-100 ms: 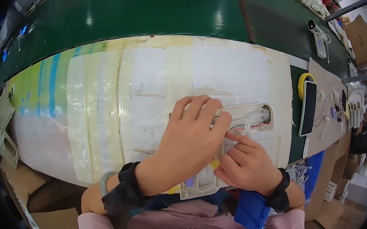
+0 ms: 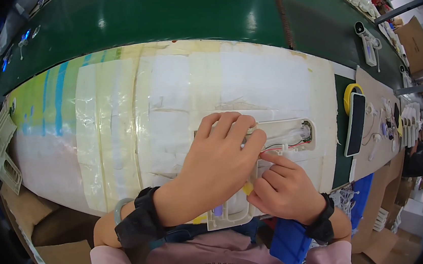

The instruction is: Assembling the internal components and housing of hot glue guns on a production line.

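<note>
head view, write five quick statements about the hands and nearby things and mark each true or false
1. The left hand covers part of a white housing. True.
2. The right hand is flat with fingers spread wide. False: most of its fingers are curled.
3. A red wire shows in the housing. True.
4. The yellow ring touches the left hand. False: it lies apart, beside a dark-screened device.
5. Each wrist has a black band. True.
</note>
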